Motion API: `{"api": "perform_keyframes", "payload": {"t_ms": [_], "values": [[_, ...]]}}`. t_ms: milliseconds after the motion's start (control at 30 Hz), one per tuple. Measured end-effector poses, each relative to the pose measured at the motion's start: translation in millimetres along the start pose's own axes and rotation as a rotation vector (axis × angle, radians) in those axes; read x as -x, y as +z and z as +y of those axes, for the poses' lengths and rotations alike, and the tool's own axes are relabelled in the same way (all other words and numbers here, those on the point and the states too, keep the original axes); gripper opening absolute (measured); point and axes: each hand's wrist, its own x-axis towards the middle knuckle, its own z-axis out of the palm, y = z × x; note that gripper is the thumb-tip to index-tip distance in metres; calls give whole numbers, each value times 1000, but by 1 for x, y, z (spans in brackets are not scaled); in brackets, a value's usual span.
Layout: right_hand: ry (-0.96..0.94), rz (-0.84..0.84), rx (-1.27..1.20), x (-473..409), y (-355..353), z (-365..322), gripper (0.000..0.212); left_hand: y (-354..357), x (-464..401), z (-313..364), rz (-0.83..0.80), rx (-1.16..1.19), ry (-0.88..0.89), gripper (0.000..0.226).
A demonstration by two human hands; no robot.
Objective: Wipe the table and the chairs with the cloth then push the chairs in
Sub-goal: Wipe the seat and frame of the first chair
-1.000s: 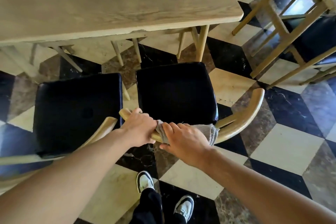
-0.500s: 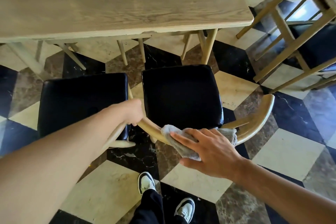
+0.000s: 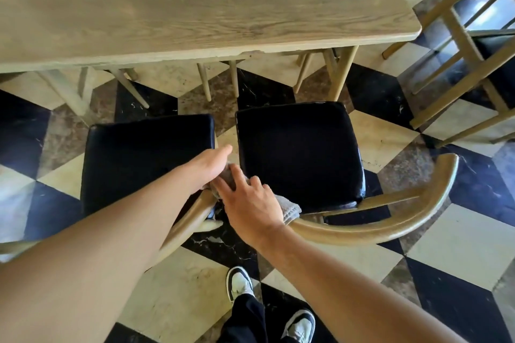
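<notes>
The light wooden table (image 3: 195, 8) fills the top of the view. Two chairs with black seats stand pulled out in front of it, the left chair (image 3: 145, 159) and the right chair (image 3: 298, 153). My right hand (image 3: 250, 203) holds the grey cloth (image 3: 291, 210) over the left end of the right chair's curved wooden backrest (image 3: 390, 223), fingers bent over the rail. My left hand (image 3: 211, 164) reaches into the gap between the two seats with its fingers stretched forward, touching the bunched end of the cloth. Most of the cloth is hidden under my right hand.
A second wooden table and dark-seated chairs (image 3: 473, 64) stand at the upper right. More chair legs (image 3: 206, 83) show under the table. The floor (image 3: 459, 245) is checkered tile. My own feet (image 3: 239, 284) are just behind the chairs.
My right hand slid the cloth left along the backrest until it met my left hand. My left hand let go of the rail end and stretched its fingers forward.
</notes>
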Motion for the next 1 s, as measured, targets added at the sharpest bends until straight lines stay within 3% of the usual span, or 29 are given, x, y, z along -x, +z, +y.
{"api": "perform_keyframes", "payload": {"t_ms": [100, 267, 467, 633, 800, 900, 1000], "values": [[30, 45, -99, -6, 1, 5, 62, -2, -8, -14, 105, 38, 37, 62], [31, 110, -112, 8, -4, 14, 64, -7, -16, -23, 293, -121, 146, 56], [74, 119, 0, 83, -20, 72, 52, 23, 10, 1, 355, -308, 479, 30], [109, 314, 21, 134, -21, 146, 43, 94, 38, 13, 231, -585, 715, 18], [48, 374, -8, 161, -32, 250, 43, 170, 55, 23, 34, -607, 804, 26], [156, 425, -65, 157, -42, 303, 49, 186, 61, 24, 68, -592, 819, 33], [306, 445, -135, 149, -45, 333, 40, 178, 67, 20, 108, -595, 805, 33]]}}
